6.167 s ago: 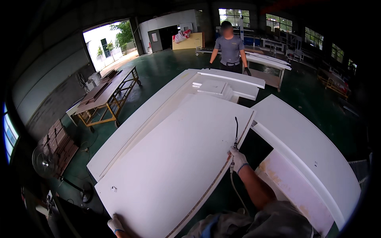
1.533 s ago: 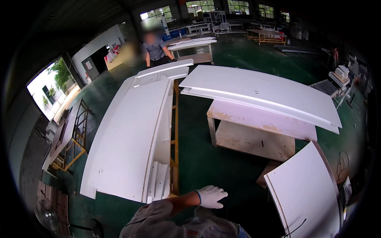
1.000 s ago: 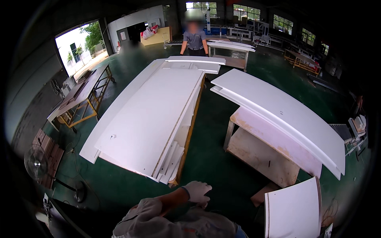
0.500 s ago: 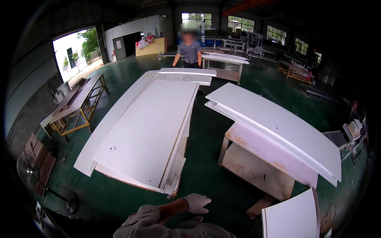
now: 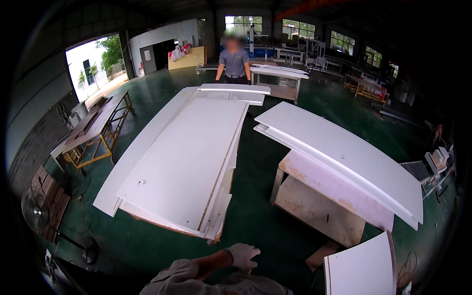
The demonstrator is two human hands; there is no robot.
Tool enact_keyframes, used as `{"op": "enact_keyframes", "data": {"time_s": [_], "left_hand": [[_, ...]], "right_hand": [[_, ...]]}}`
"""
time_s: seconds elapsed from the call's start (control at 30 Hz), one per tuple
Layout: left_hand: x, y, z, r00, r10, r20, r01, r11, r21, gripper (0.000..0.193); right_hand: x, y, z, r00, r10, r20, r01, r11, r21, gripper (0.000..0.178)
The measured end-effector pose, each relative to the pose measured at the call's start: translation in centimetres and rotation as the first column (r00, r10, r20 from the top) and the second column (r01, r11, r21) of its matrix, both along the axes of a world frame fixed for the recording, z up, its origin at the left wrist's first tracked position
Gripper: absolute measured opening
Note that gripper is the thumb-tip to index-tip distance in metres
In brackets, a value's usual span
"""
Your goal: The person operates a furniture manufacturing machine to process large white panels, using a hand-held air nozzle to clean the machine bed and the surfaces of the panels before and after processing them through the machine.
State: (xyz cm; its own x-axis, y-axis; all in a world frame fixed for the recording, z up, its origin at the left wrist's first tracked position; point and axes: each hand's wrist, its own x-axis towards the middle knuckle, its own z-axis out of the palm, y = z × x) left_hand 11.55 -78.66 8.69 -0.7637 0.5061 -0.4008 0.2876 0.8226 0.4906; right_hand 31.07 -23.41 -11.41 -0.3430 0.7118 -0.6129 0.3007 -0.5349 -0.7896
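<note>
My left hand (image 5: 243,256), in a pale work glove, is held in front of my body, its forearm crossing from the lower left. Its fingers are loosely stretched, and I see nothing in them. Just below it shows a small pale patch, perhaps part of my right hand; its fingers are hidden. Nearest to my left hand is the near end of a stack of large white panels (image 5: 187,152) on a low support. The top panel has a small light-coloured piece (image 5: 142,182) on it and a brownish strip along its right side.
A co-worker (image 5: 234,61) stands at the stack's far end. On the right, more white panels (image 5: 339,152) lie on a worn bench (image 5: 319,216). Another white panel (image 5: 361,268) is at the lower right. A standing fan (image 5: 37,209) and a yellow-framed cart (image 5: 96,128) are at left.
My left hand has shifted slightly, its fingers bending a little more downward. The top panels of the stack have moved slightly right. The co-worker has straightened and shifted a little to the right.
</note>
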Motion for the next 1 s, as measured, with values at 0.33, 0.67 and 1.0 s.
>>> {"op": "enact_keyframes", "data": {"time_s": [0.33, 0.67, 1.0], "left_hand": [[-0.9, 0.9, 0.2, 0.998, -0.036, 0.058, 0.036, 0.999, -0.004, 0.065], [-0.7, 0.8, -0.1, 0.999, -0.033, 0.031, 0.033, 0.999, 0.024, 0.065], [0.3, 0.3, -0.4, 1.000, 0.007, 0.023, -0.008, 1.000, 0.027, 0.065]], "right_hand": [[-1.1, -0.5, -0.2, 1.000, 0.007, -0.001, -0.007, 1.000, -0.021, 0.071], [-1.3, -0.5, -0.3, 1.000, 0.022, 0.015, -0.022, 1.000, -0.023, 0.070], [-1.6, -0.1, -0.3, 0.999, 0.046, 0.028, -0.046, 0.999, -0.025, 0.069]]}}
